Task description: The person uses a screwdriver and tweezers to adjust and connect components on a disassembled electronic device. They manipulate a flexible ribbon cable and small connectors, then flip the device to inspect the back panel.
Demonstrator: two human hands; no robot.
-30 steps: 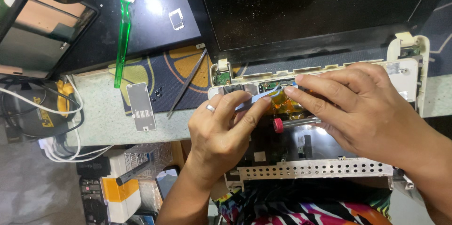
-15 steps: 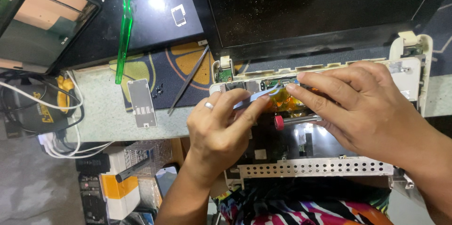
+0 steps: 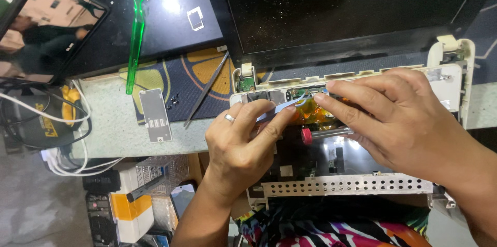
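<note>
A translucent green toothbrush, an amber-orange film patch, and a navy-and-yellow patterned mat.

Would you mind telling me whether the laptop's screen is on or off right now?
Off: the laptop screen is uniformly black, showing only dust specks, while both hands work on the opened laptop base below it.
</note>
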